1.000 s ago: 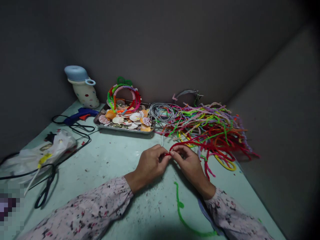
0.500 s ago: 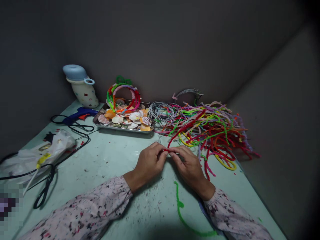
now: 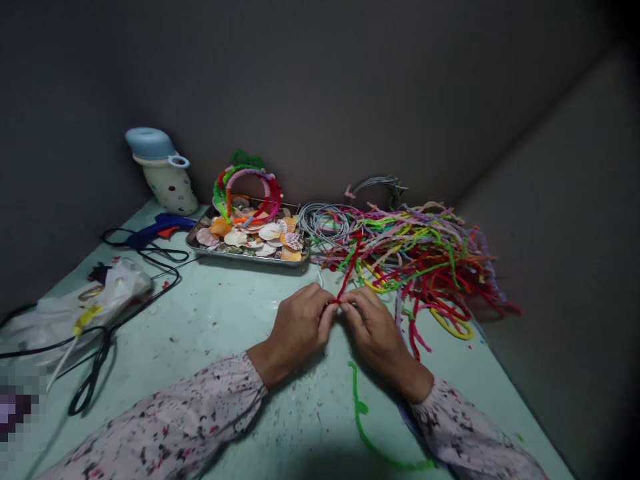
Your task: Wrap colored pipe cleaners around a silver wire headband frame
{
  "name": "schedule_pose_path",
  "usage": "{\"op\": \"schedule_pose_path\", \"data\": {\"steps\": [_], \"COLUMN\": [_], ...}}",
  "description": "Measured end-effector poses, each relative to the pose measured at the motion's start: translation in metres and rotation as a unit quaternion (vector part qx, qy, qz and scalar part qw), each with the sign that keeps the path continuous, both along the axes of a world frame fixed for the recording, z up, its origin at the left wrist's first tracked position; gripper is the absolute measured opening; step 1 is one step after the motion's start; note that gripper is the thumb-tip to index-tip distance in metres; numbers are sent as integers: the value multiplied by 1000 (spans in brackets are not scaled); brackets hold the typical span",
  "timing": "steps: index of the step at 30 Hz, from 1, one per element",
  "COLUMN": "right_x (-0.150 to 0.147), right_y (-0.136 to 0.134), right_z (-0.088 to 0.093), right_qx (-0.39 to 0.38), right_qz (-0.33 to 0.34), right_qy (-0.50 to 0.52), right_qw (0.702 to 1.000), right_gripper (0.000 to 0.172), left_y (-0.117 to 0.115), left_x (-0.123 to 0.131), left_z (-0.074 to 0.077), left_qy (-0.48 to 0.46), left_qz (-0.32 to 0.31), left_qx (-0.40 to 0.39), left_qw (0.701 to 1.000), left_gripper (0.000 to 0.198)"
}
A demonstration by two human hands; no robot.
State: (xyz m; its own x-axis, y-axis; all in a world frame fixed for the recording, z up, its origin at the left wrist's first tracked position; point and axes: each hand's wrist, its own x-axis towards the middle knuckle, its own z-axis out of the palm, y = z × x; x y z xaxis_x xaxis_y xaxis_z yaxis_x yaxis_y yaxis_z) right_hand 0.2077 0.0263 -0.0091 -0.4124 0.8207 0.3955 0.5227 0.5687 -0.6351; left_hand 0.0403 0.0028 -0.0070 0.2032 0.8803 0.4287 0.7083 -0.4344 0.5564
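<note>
My left hand [image 3: 299, 327] and my right hand [image 3: 373, 331] meet at the middle of the table, fingertips close together. Both pinch a red pipe cleaner [image 3: 349, 264] near one end, and its long free part rises away from them and leans over a tangled pile of multicoloured pipe cleaners [image 3: 420, 267]. My fingers hide the pinched end. A green pipe cleaner [image 3: 361, 415] lies on the table below my right wrist, touching neither hand.
A steel tray of scallop shells [image 3: 247, 259] with pipe-cleaner hoops [image 3: 245, 187] stands at the back. Beside it are coiled grey wire [image 3: 325, 223], a blue glue gun [image 3: 160, 230], a spotted ceramic jug [image 3: 167, 190], a plastic bag [image 3: 85, 313] and black-handled scissors [image 3: 90, 380].
The free part of the red pipe cleaner has swung from a low arc to the right up to a steeper, nearly upright lean. My hands have drawn slightly closer together.
</note>
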Motion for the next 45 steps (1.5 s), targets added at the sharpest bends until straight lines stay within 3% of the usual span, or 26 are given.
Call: {"op": "schedule_pose_path", "data": {"steps": [6, 12, 17, 23, 31, 38, 45], "right_x": [2, 4, 2, 3, 9, 10, 10], "right_y": [2, 5, 3, 4, 5, 2, 3], "right_z": [0, -3, -6, -9, -7, -3, -1], "right_qx": [-73, -105, -51, -2, 75, 115, 140], "right_qz": [25, 37, 17, -13, -27, -4, 3], "right_qy": [16, 59, 70, 45, 31, 22, 5], "right_qw": [997, 992, 996, 999, 996, 993, 990], "right_gripper": [21, 20, 14, 14, 11, 10, 11], "left_y": [0, 0, 4, 10, 7, 7, 9], "left_x": [0, 4, 3, -1, 0, 3, 5], "left_z": [-1, -2, -3, -4, 7, 8, 11], "left_qy": [-1, -82, -199, -275, -254, -264, -318], "left_qz": [-9, -12, -9, -13, -42, -53, -66], "left_qx": [-3, -57, -105, -162, -179, -200, -249], "left_qw": [1000, 995, 974, 948, 950, 942, 912], "left_gripper": [19, 23, 22, 22, 27, 27, 27]}}
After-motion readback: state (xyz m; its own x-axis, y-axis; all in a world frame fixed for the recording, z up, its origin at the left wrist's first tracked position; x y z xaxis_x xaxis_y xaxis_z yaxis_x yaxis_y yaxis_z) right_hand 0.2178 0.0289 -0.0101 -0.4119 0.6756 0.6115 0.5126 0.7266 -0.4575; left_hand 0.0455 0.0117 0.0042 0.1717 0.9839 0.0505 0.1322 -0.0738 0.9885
